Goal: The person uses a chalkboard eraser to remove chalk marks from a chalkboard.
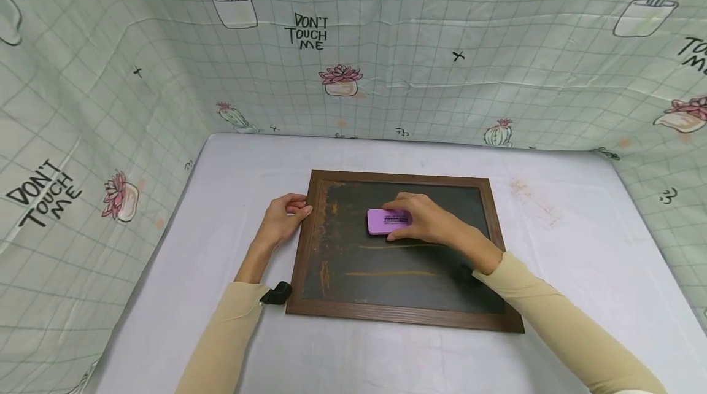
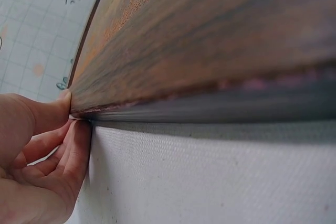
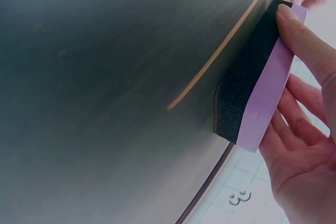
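Observation:
A framed chalkboard (image 1: 397,289) lies on the white-covered table, with orange chalk smears on its left part and two orange lines across its middle. My left hand (image 1: 283,222) holds the brown frame at its left edge; in the left wrist view the thumb (image 2: 50,111) presses the frame's edge and the fingers are tucked beneath it. My right hand (image 1: 422,217) grips a purple chalkboard eraser (image 1: 381,222) over the upper middle of the board. In the right wrist view the eraser's black felt side (image 3: 249,77) faces the board, close beside one orange chalk line (image 3: 223,48).
Faint orange chalk marks (image 1: 533,200) stain the tablecloth (image 1: 585,271) right of the board. A patterned curtain (image 1: 409,56) with a grid and plant drawings hangs behind and at both sides. A small black device (image 1: 276,293) sits at the left sleeve's cuff, near the board's lower left corner.

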### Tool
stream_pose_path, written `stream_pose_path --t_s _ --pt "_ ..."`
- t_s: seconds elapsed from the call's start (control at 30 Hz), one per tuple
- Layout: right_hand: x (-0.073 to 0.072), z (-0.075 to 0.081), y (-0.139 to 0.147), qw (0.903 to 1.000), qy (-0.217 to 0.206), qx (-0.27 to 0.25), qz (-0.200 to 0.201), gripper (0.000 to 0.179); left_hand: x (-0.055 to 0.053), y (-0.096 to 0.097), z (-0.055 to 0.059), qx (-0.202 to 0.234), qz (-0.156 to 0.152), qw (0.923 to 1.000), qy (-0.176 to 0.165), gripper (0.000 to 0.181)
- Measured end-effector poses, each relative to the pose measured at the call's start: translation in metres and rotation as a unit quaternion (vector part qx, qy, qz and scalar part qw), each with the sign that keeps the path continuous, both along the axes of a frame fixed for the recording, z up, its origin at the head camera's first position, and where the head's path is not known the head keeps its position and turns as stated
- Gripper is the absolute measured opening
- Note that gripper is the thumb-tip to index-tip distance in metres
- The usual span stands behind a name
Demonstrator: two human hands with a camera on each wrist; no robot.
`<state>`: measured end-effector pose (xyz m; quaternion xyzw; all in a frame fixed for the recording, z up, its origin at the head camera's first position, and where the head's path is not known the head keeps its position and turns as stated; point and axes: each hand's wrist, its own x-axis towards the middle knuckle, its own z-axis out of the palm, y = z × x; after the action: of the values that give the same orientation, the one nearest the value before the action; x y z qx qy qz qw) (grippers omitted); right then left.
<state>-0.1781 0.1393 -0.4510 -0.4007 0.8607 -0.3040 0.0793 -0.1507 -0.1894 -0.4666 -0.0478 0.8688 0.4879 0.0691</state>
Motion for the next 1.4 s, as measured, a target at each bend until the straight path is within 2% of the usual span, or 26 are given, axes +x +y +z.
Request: stream_pose_path --t_s 0.3,0.6,1.07,1.4 --pt "0.002 -0.002 0.020 0.9997 0.020 -0.006 -0.013 0.056 0.000 0.001 0.000 0.001 0.004 1.0000 0.001 0.038" --pt "0.006 -0.002 0.039 0.9989 0.010 0.012 -0.044 0.058 0.001 0.001 -0.001 -0.002 0.008 1.0000 0.001 0.038" --pt "0.014 -0.004 0.072 0.9963 0.022 0.000 -0.084 0.058 0.000 0.001 -0.003 0.000 0.004 1.0000 0.005 0.038" --pt "0.024 -0.002 0.085 0.9955 0.034 -0.012 -0.088 0.057 -0.001 0.001 -0.006 -0.003 0.005 1.0000 0.005 0.038"
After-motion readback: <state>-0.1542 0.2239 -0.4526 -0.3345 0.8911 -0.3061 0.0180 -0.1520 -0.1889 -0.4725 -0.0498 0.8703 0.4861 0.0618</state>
